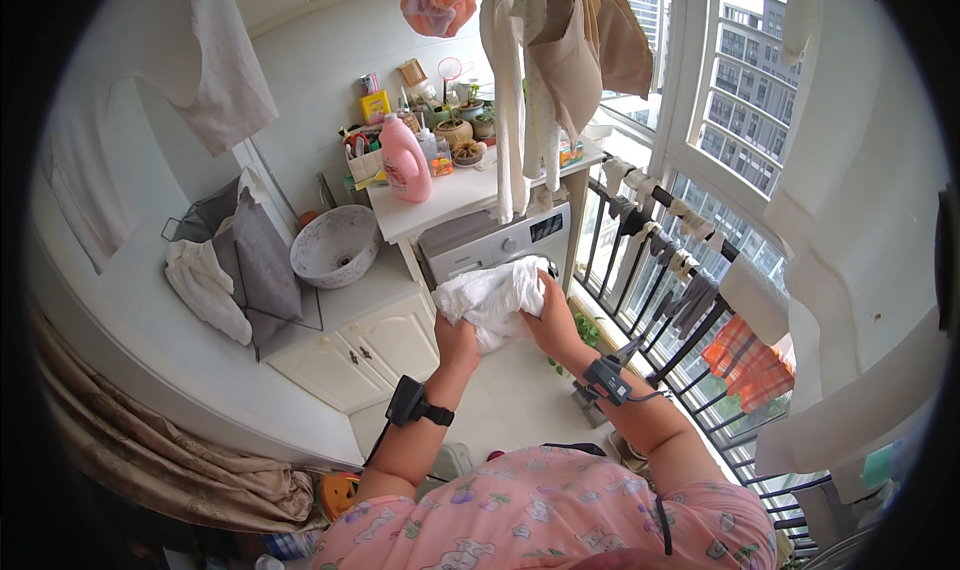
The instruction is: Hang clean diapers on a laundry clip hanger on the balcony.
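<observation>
Between my two hands is a bunched white cloth (491, 296), held up in front of the washing machine (480, 244). My left hand (456, 339) grips its left end from below. The right end is in my right hand (551, 315), with the thumb toward the middle of the cloth. Folds hide some of my fingers, and I cannot tell what kind of garment it is. The cloth covers much of the machine's front below the control panel; the panel's knob and dark display show above it.
A pink detergent bottle (406, 159) stands on the white countertop (457, 187) among potted plants. Left are a round basin (337, 247) and a grey fabric laundry basket (262, 255) with white clothes. Garments (570, 60) hang overhead. Socks (690, 304) drape the black railing at right.
</observation>
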